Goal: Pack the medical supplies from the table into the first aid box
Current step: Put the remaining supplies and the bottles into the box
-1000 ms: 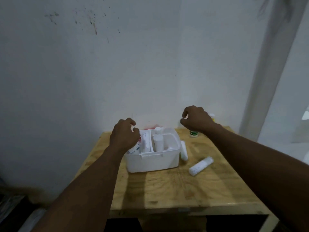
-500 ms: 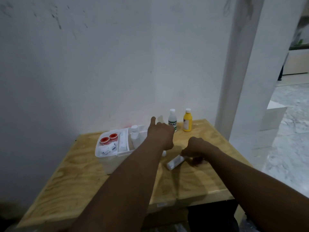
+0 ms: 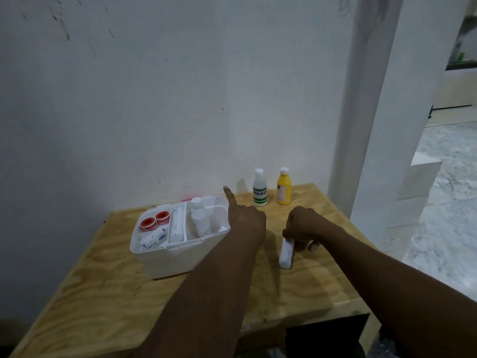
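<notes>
A white first aid box [image 3: 178, 257] stands open on the wooden table [image 3: 108, 301]. Inside it lie two red-capped rolls [image 3: 154, 220], white packets and a white bottle [image 3: 200, 219]. My left hand [image 3: 245, 220] hovers at the box's right edge, index finger raised, holding nothing. My right hand [image 3: 303, 227] is closed on the upper end of a white bandage roll [image 3: 286, 253] that lies on the table right of the box. A clear bottle with a green label [image 3: 259, 188] and a yellow bottle [image 3: 284, 187] stand upright at the back.
A white wall rises directly behind the table. A white pillar [image 3: 361, 112] stands at the table's back right corner, with a doorway and pale floor [image 3: 449, 202] beyond. The table's right edge is close to my right forearm.
The view swung right. My right hand left the bottles at the back and came down onto the white roll. My left hand moved from over the box to its right edge.
</notes>
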{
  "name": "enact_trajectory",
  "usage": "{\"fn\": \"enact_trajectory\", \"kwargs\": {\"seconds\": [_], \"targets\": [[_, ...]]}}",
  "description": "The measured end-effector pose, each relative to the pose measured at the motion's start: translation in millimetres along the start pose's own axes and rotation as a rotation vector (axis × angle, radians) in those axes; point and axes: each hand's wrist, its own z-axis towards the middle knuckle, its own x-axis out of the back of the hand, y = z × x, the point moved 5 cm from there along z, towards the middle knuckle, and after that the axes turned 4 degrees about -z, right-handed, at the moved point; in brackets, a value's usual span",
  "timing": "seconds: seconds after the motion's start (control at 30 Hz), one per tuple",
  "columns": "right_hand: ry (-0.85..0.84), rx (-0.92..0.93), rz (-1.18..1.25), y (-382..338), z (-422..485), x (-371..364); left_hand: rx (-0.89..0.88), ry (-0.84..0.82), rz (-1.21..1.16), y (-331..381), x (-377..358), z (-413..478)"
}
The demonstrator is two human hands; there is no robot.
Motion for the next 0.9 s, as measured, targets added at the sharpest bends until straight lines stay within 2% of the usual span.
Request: {"fn": "enact_trajectory", "kwargs": {"seconds": [0.27,0.5,0.73,0.9], "targets": [[-0.017,-0.019,0.048,7.8,3.5,-1.1,0.045,0.069,-0.155,8.2,5.7,3.3],[0.076,-0.001,0.220,7.1,-2.7,20.0,0.216,0.212,-0.656,-20.1,29.9,-2.3],[0.333,0.188,0.359,-38.6,-23.7,81.7,0.376,0.361,-1.106,-88.3,44.0,-17.5],[0.409,0.385,0.430,-97.7,-41.9,104.2,0.401,0.482,-1.407,-144.6,33.4,-41.4]]}}
